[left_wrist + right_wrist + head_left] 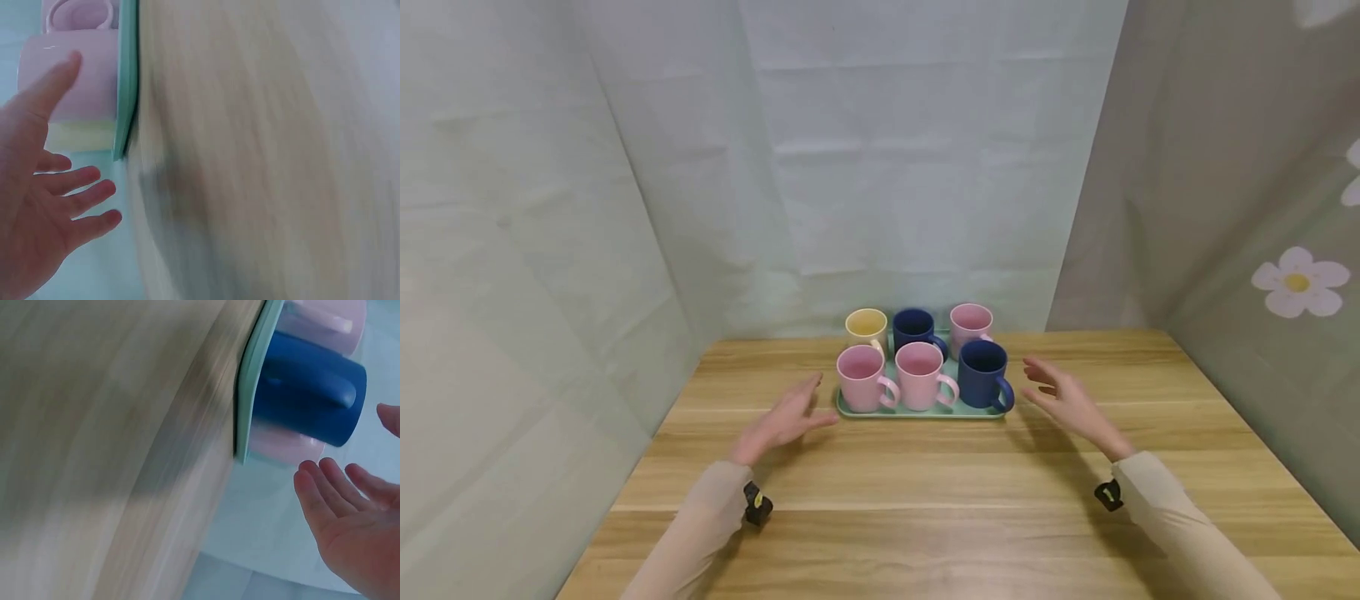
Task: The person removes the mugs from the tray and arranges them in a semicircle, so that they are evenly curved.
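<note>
A mint-green tray [936,414] on the wooden table carries several mugs in two rows. In front stand a pink mug [860,382], a second pink mug [917,379] and a dark blue mug [981,377]. Behind them are a yellow mug [866,325], another dark blue mug [913,327] and a pink mug [970,323]. My left hand [786,418] is just left of the tray, fingers spread and holding nothing. On the other side, near the front blue mug, my right hand [1066,404] has its fingers loosely extended, apart from the tray.
The wooden table [895,500] extends in front of the tray and to both sides. A pale cloth backdrop [910,167] hangs behind it, with cloth on the left and a flower-patterned cloth [1296,283] on the right.
</note>
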`<state>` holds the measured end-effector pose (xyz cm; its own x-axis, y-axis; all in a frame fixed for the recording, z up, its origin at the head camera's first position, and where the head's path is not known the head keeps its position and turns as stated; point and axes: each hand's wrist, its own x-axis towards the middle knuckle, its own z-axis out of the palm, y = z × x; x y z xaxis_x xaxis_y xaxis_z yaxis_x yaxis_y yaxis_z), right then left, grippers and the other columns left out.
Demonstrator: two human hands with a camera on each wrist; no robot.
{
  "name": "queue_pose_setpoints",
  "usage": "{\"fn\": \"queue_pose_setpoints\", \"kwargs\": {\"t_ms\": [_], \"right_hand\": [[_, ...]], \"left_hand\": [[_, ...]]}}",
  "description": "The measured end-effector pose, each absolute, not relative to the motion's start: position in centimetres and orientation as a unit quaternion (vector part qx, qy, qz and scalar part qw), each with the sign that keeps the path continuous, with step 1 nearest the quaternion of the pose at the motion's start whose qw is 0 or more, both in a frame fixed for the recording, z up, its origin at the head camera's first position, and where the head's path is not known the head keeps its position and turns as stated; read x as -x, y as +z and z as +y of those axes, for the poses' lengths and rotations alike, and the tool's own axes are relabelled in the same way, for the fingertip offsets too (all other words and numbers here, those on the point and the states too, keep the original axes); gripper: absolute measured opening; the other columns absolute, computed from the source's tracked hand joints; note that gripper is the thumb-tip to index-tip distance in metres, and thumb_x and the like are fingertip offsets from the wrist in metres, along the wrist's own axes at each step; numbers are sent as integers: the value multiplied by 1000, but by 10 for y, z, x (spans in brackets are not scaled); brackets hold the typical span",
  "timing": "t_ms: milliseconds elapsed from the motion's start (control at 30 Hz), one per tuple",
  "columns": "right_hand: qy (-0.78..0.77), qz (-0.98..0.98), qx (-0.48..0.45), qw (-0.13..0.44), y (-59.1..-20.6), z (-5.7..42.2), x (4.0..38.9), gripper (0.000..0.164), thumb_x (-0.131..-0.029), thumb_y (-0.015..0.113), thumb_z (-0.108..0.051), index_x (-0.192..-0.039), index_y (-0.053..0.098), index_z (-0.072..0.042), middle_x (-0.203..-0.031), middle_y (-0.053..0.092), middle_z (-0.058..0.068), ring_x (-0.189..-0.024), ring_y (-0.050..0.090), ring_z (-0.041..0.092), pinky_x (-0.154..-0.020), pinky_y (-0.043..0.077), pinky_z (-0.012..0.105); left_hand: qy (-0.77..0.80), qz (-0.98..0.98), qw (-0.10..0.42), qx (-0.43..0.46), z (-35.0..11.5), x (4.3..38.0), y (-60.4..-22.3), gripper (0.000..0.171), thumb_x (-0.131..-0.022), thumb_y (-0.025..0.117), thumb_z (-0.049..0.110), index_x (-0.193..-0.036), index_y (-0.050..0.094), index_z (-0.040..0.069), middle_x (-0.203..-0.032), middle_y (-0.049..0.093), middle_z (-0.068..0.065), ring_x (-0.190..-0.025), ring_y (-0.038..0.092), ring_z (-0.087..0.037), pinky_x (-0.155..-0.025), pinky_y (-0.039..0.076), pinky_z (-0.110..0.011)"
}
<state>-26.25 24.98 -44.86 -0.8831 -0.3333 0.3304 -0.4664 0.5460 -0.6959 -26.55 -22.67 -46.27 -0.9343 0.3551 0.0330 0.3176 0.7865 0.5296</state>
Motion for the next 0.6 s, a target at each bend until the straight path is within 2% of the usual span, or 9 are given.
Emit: {"fn": "queue_pose_setpoints", "kwargs": {"t_ms": [167,333,500,600], "right_hand": [[466,-861,-195,62,-450,239,263,52,-91,66,-11,-134,47,11,-122,59,35,-110,61,46,-91,55,47],[490,-854,-169,47,-450,230,264,52,-90,68,-13,-130,50,13,-117,63,33,-105,65,43,-83,60,31],[492,-858,-144,38,-452,224,264,44,-90,68,-15,-122,58,12,-113,66,30,-101,67,39,-83,60,31],[491,-860,-134,40,-454,221,265,38,-90,68,-14,-117,62,11,-109,68,28,-97,69,34,-81,60,26]], "left_hand": [[346,921,38,-177,-222,271,-463,80,-88,70,24,-146,26,-11,-141,44,-32,-127,48,-45,-108,40,-57],[374,910,33,-175,-216,278,-464,69,-86,70,12,-140,35,-15,-128,54,-32,-114,57,-43,-100,49,-53],[394,903,23,-172,-213,281,-470,64,-83,72,4,-134,41,-18,-119,60,-33,-105,63,-42,-92,55,-48],[398,901,16,-174,-212,283,-472,60,-81,72,2,-130,45,-19,-116,61,-34,-102,64,-41,-89,57,-46]]}}
